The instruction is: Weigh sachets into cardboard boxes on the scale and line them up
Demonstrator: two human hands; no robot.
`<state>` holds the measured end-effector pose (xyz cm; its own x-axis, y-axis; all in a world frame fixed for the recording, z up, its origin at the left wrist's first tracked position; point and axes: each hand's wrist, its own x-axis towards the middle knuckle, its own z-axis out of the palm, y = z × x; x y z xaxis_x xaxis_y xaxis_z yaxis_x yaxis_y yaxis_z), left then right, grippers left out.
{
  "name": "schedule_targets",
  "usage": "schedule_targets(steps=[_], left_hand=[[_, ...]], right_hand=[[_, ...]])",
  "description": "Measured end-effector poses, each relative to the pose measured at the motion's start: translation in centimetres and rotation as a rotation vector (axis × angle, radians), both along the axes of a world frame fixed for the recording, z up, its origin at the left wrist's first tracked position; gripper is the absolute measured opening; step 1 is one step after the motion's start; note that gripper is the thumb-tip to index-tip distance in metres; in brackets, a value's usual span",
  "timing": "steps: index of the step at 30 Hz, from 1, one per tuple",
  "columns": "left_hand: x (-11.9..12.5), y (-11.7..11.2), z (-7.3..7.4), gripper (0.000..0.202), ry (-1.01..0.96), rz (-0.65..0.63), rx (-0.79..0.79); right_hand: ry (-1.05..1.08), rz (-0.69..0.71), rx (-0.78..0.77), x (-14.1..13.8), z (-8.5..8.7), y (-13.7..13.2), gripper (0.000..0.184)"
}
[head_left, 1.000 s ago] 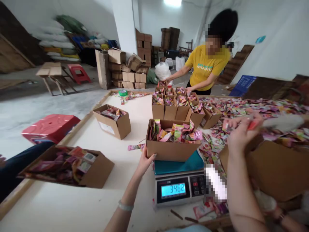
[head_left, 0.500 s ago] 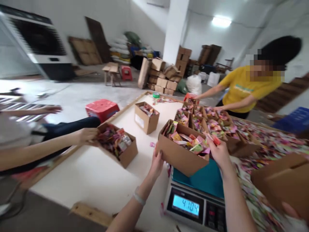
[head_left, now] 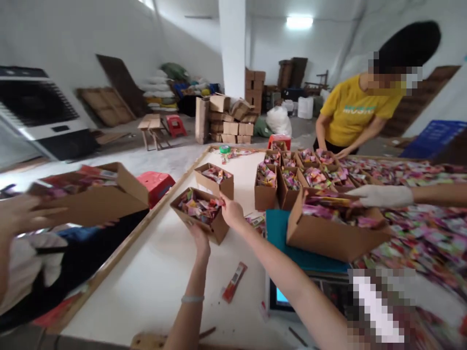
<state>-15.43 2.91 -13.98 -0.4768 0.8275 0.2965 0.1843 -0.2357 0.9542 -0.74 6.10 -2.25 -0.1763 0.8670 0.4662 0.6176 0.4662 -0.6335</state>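
A cardboard box (head_left: 215, 227) full of colourful sachets rests on the white table (head_left: 156, 282), left of the scale. My left hand (head_left: 200, 239) grips its near wall from below. My right hand (head_left: 232, 212) holds its right rim. The scale's teal platform (head_left: 279, 233) carries a second sachet-filled box (head_left: 328, 238). Another person's white-gloved hand (head_left: 381, 196) rests on that box's far rim.
A person at the left holds up another filled box (head_left: 95, 201). A person in a yellow shirt (head_left: 350, 112) works at several open boxes (head_left: 292, 180) at the far side. Loose sachets (head_left: 412, 223) cover the table's right part. A red sachet (head_left: 233, 282) lies near me.
The box I held on the scale now sits on the table to its left, both my hands on it. A gloved hand has set another box on the scale. The left person's box is now raised.
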Motion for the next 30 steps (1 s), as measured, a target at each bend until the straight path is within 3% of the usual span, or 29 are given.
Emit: schedule_targets(steps=[3,5,8,10,12,13,15,16,19,20,21,23,26,28,30], left_hand=[[0.3,-1.2,-0.4,0.099,0.008,0.133,-0.036],[0.7,-2.3,-0.2,0.097,-0.010,0.202,-0.091],[1.3,-4.0,1.2,0.087,-0.031,0.342,-0.104],[1.9,-5.4,2.6,0.081,0.032,0.406,-0.049],[2.7,-6.7,4.1,0.078,0.134,0.458,0.053],[3.3,-7.3,4.7,0.077,0.191,0.472,0.117],[4.8,-8.3,5.8,0.069,0.265,0.439,0.232],[5.8,-8.5,6.1,0.063,0.277,0.377,0.270],[9.4,-8.3,5.9,0.046,0.203,0.053,0.261],[10.7,-7.8,5.5,0.047,0.170,-0.082,0.219],[12.0,-7.2,5.1,0.052,0.144,-0.219,0.170],[14.6,-5.4,4.0,0.069,0.121,-0.467,0.081],[17.6,-2.7,2.7,0.093,0.103,-0.774,0.000],[18.6,-1.5,2.1,0.103,0.077,-0.887,-0.046],[18.7,-0.9,1.6,0.111,0.058,-0.920,-0.075]], right_hand=[[0.054,0.000,0.062,3.4,0.9,-3.6,0.052],[0.053,0.076,0.189,6.6,0.4,-7.0,0.048],[-0.126,0.329,0.321,9.7,-2.6,-12.5,0.029],[-0.338,0.408,0.217,10.3,-4.9,-15.8,0.023],[-0.475,0.436,0.075,11.1,-6.0,-18.7,0.037],[-0.470,0.453,0.042,12.1,-5.7,-20.0,0.051],[-0.324,0.418,0.085,15.6,-3.6,-21.8,0.069],[-0.202,0.322,0.165,18.2,-2.0,-22.4,0.065],[0.179,-0.344,0.540,27.3,2.5,-21.6,0.035],[0.290,-0.510,0.646,30.3,3.4,-20.5,0.027],[0.378,-0.583,0.669,32.9,3.9,-19.2,0.024],[0.534,-0.605,0.503,37.0,3.8,-15.9,0.034],[0.659,-0.478,0.097,39.3,2.0,-11.2,0.058],[0.669,-0.323,0.001,39.1,0.7,-9.1,0.065],[0.679,-0.191,0.005,38.4,-0.3,-8.1,0.068]])
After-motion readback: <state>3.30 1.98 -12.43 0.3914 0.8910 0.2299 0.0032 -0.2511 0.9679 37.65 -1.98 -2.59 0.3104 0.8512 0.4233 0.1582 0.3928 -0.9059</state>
